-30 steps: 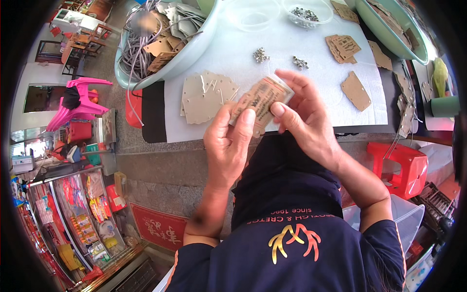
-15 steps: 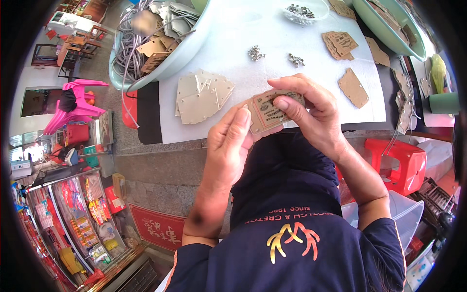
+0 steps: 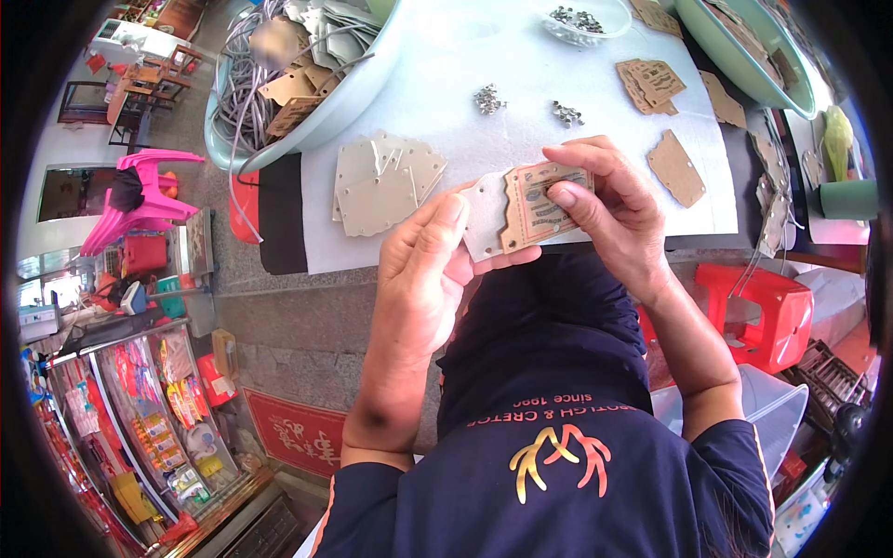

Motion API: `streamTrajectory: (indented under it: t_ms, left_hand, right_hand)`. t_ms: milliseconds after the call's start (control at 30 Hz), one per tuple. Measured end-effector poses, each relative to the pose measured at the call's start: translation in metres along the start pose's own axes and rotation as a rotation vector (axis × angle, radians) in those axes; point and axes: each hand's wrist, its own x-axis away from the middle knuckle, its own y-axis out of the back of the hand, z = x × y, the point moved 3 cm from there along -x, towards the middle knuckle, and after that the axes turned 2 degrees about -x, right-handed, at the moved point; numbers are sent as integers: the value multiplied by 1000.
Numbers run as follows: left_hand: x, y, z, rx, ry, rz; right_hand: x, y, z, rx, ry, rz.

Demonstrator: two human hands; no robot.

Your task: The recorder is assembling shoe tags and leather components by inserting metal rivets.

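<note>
White-sheeted table point(image 3: 446, 70) carries the loose pieces; the held pair hangs at its near edge, about midway along, nearer the person than the sheet. Pale green plastic basin point(image 3: 365, 100) stands at the far left corner.

Both hands engaged, close together on one pair of pieces. Left hand point(image 3: 419, 265): thumb along the left end, fingers beneath. Right hand point(image 3: 621, 219): thumb pressed on the printed face, fingers wrapping the far side and right end.

Held: thin pale-grey plate with small edge holes point(image 3: 483, 219), overlapped on its right by brown printed board with wavy left edge point(image 3: 538, 216). Judged light and fairly stiff, perhaps slippery face to face; wavy edge and corners likely the weak points. Best hold: thumb flat on the face, fingers behind, clear of the holes.

Hard to make out: board's right end under the right fingers; back of the pair; how many layers; whether card or wood. Basin cut off at the top. Small shiny metal bits in two heaps point(image 3: 488, 99) too small to tell shape.
</note>
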Motion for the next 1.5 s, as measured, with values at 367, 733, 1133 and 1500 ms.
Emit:
streamTrajectory:
  t_ms: [367, 733, 1133, 1500]
  left_hand:
    - [-3, -1, 5, -27, -54, -77]
    - [-5, 0, 9, -77, -53, -72]
    - [-6, -2, 6, -163, -57, -60]
    - [-8, -1, 10, -257, -104, -64]
  right_hand:
    - [-5, -6, 17, 446, 332, -120]
    - [-4, -13, 18, 541, 408, -118]
    - [-5, -15, 20, 529, 350, -120]
    - [-4, -15, 20, 523, 365, -110]
